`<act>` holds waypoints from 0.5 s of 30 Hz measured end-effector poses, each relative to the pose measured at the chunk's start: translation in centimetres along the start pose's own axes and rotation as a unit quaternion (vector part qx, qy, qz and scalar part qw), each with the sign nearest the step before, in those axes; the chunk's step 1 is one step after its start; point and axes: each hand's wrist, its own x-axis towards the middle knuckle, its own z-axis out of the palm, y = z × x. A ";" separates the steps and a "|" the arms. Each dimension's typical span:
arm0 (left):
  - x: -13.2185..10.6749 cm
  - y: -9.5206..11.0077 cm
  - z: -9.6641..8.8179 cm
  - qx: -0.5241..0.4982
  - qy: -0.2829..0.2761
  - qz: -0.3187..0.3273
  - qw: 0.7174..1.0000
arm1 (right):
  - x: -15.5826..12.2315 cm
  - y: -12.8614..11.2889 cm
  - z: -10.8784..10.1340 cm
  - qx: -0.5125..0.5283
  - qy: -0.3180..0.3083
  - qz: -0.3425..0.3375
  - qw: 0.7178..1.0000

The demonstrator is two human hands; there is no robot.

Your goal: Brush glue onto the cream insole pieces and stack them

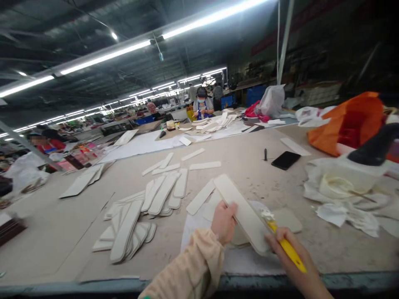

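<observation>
My left hand [223, 222] is closed on the left edge of a long, pale strip with rounded corners [241, 207], which slants above the table. In my right hand [289, 249] is a brush with a yellow handle [291, 251]; its whitish bristle end points away from me, close to the strip's right edge. The fingertips of that hand are at the strip's lower right side; whether they grip it too I cannot tell. Under the strip lie more pale pieces [199, 198] on white paper [190, 228]. A spread pile of similar strips [126, 228] lies to the left.
On the right are a black phone [286, 160], crumpled white paper [349, 216], a whitish tub [358, 174] and an orange bag [349, 120]. Loose strips [205, 165] lie farther back. A person [203, 106] sits across the table [243, 158] behind another pile.
</observation>
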 end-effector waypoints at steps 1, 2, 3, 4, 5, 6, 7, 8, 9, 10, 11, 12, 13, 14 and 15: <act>-0.6 -0.1 -0.7 0.018 0.001 -0.003 1.000 | -0.1 0.0 0.2 0.007 -0.011 -0.005 1.000; -1.0 0.0 -1.5 0.034 0.010 -0.004 0.999 | -0.1 0.0 0.4 0.021 -0.025 -0.006 0.999; -1.2 0.5 -2.4 0.048 0.024 -0.003 0.999 | -0.2 0.0 0.6 0.044 -0.039 0.000 0.998; -1.2 1.2 -3.5 0.061 0.038 -0.001 0.997 | -0.3 0.1 0.7 0.071 -0.049 0.012 0.996; -1.0 2.2 -4.6 0.070 0.049 0.003 0.996 | -0.3 0.2 0.7 0.100 -0.058 0.027 0.993; -0.7 3.5 -5.8 0.075 0.057 0.006 0.995 | -0.2 0.4 0.7 0.125 -0.059 0.042 0.990; -0.4 4.9 -7.1 0.089 0.066 0.008 0.994 | -0.2 0.6 0.5 0.144 -0.051 0.054 0.987; -0.1 6.5 -8.4 0.101 0.074 0.010 0.992 | -0.1 0.7 0.2 0.154 -0.036 0.062 0.985; 0.2 8.2 -9.7 0.130 0.089 0.013 0.988 | 0.1 0.8 -0.2 0.159 -0.017 0.067 0.985; 0.4 10.0 -11.1 0.227 0.123 0.031 0.966 | 0.2 0.8 -0.6 0.163 0.001 0.070 0.984; 0.7 11.8 -12.4 0.263 0.136 0.035 0.954 | 0.4 0.7 -1.1 0.167 0.018 0.073 0.983; 0.9 13.7 -13.9 0.285 0.140 0.032 0.948 | 0.6 0.5 -1.6 0.174 0.037 0.075 0.981; 1.3 15.6 -15.3 0.310 0.140 0.027 0.940 | 0.8 0.3 -2.0 0.181 0.054 0.075 0.979; 1.7 17.4 -16.7 0.336 0.149 0.029 0.930 | 1.1 0.2 -2.3 0.188 0.072 0.074 0.977; 2.2 19.2 -18.1 0.396 0.157 0.036 0.904 | 1.3 0.1 -2.6 0.191 0.090 0.072 0.975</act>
